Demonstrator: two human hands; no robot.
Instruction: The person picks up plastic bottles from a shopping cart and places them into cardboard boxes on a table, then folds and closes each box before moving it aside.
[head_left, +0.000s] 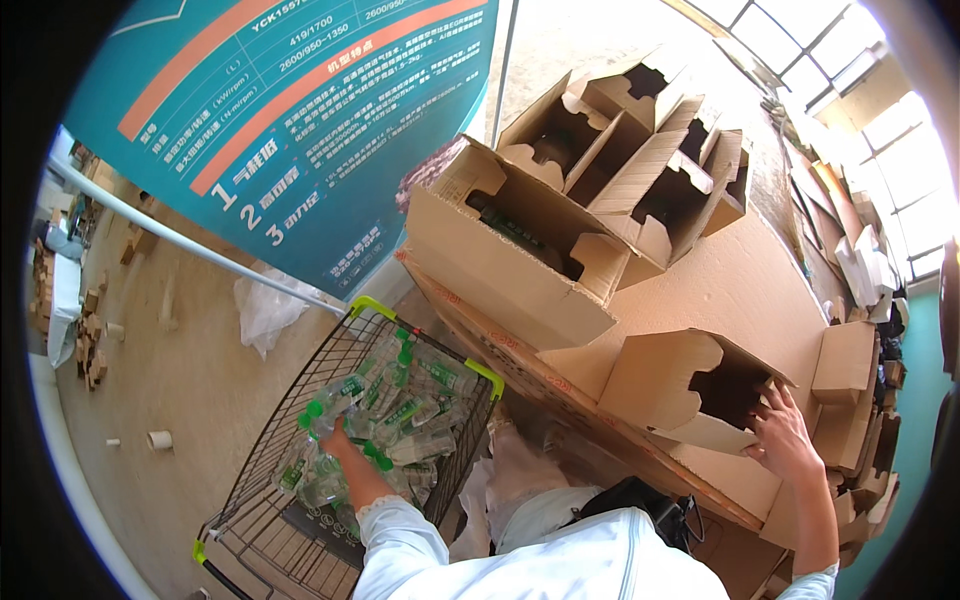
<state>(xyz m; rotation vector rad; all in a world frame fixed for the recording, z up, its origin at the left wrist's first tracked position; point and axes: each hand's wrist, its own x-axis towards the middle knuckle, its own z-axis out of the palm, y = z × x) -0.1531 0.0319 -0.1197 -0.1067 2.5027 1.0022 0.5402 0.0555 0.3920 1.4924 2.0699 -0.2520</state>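
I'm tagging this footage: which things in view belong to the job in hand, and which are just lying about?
Part of the job:
- green-capped bottle, at the left hand
- wire cart of bottles
- open cardboard box, right hand at its edge
- probably the grouped boxes

Lying about:
- clear plastic sheet
- short pale tube

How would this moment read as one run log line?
Left hand: among green-capped bottles in cart | Right hand: at opening edge of cardboard box | Nearby: more boxes, teal banner
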